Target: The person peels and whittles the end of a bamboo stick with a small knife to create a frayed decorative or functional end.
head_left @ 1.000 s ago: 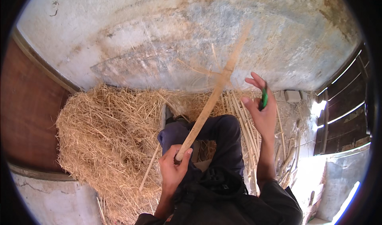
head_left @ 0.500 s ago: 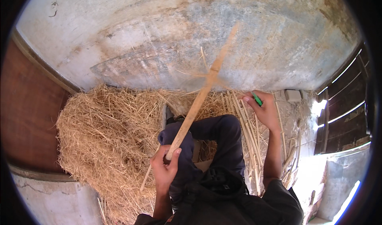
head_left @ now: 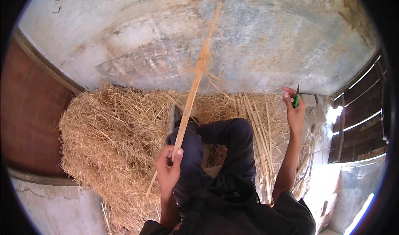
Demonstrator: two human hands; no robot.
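Near my left knee, my left hand (head_left: 168,168) pinches the lower end of a long bamboo strip (head_left: 190,103) between thumb and fingers. The strip slants up and away, its far end in front of the wall. Thin curled shavings hang from its middle. Out to the right, my right hand (head_left: 295,114) is closed around a small knife (head_left: 296,100) with a green handle and a dark pointed blade tilted upward. The knife is apart from the strip.
A large heap of straw-coloured shavings (head_left: 112,139) covers the floor on the left. Several pale bamboo strips (head_left: 261,139) lie to the right of my legs. A stained wall (head_left: 141,39) rises ahead, with a light block (head_left: 308,100) at its foot and dark slats (head_left: 359,114) on the right.
My right hand with the knife has moved to the right and slightly up, away from the strip. The strip's far end has swung left and up; my left hand still holds it.
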